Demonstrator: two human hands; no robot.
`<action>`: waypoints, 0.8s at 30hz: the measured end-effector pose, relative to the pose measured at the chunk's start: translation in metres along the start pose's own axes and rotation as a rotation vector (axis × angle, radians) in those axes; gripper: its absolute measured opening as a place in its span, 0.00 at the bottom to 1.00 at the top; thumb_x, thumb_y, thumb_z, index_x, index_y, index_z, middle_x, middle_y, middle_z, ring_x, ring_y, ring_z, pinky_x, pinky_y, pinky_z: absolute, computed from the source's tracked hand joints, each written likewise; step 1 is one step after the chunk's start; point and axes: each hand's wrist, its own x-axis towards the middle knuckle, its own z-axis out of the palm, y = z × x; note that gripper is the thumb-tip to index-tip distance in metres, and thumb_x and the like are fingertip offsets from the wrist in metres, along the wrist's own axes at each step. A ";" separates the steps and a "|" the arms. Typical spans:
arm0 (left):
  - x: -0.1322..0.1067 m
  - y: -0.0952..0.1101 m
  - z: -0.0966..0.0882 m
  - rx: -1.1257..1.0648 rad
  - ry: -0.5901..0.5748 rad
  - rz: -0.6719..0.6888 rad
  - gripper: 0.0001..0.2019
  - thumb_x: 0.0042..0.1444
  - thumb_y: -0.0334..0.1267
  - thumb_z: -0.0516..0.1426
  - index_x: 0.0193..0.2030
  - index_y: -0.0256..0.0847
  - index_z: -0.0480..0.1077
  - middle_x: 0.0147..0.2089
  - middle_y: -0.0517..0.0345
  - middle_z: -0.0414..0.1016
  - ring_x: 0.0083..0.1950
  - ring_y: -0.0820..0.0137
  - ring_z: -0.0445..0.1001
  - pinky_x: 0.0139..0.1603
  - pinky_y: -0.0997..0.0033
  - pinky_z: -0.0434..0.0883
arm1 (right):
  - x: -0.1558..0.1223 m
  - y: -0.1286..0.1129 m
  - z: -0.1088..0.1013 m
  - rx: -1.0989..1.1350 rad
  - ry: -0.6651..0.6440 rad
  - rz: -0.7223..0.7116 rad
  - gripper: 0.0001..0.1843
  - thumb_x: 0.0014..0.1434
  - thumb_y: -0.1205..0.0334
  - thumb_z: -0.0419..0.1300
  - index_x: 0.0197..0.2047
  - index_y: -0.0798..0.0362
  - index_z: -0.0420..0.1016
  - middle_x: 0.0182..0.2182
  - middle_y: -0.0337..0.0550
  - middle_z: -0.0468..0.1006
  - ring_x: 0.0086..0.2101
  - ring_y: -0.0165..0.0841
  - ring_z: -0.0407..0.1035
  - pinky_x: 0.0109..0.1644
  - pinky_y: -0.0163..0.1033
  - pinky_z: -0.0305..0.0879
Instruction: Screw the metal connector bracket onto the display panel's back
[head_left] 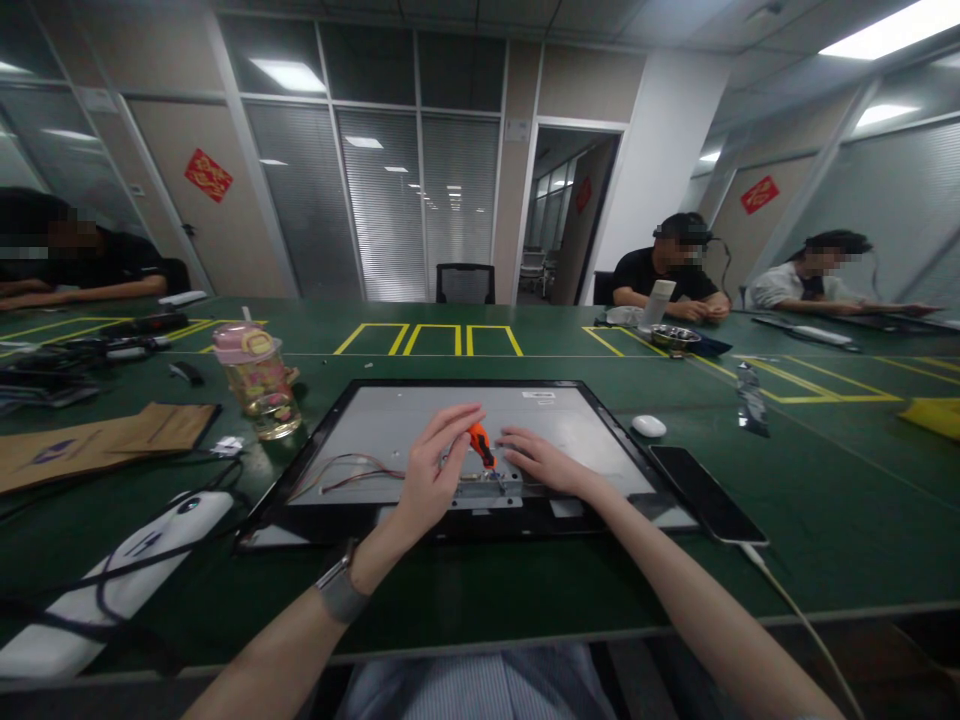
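An orange and black screwdriver [481, 444] stands tilted over a metal bracket [511, 490] near the front edge of a flat display panel [375, 420]. My left hand [435, 465], a watch on its wrist, has its fingers around the top of the screwdriver handle. The screwdriver's tip meets the bracket, too small to make out clearly. Palm down, my right hand [546, 460] rests on the panel just right of the screwdriver, its fingers stretched out. Thin wires [337, 468] run over the panel to the left of the bracket.
Right of the panel lie a phone [705, 492] on a cable and a white earbud case [649, 426]. On the left are a pink-lidded bottle [259, 385], a brown paper bag [112, 440] and a white power strip [142, 560]. Other people sit at the table's far sides.
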 end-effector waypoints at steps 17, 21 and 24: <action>-0.002 -0.001 0.002 0.023 0.043 0.029 0.11 0.60 0.31 0.51 0.47 0.41 0.71 0.43 0.52 0.71 0.45 0.68 0.70 0.47 0.66 0.66 | 0.000 -0.001 0.000 -0.005 -0.012 0.003 0.29 0.62 0.45 0.42 0.56 0.55 0.64 0.60 0.51 0.59 0.59 0.40 0.54 0.63 0.46 0.47; -0.001 -0.006 0.001 0.115 0.127 0.035 0.07 0.55 0.34 0.57 0.40 0.42 0.73 0.36 0.57 0.69 0.38 0.70 0.69 0.41 0.69 0.68 | 0.000 -0.001 -0.001 -0.007 -0.006 0.003 0.27 0.62 0.46 0.43 0.56 0.52 0.64 0.60 0.49 0.59 0.58 0.40 0.54 0.62 0.46 0.48; 0.001 -0.005 0.000 0.100 0.113 0.003 0.08 0.58 0.35 0.54 0.42 0.42 0.73 0.40 0.54 0.68 0.42 0.68 0.69 0.44 0.67 0.67 | 0.000 0.000 0.000 -0.006 -0.004 -0.004 0.26 0.62 0.46 0.44 0.56 0.51 0.65 0.60 0.48 0.60 0.59 0.40 0.54 0.62 0.47 0.48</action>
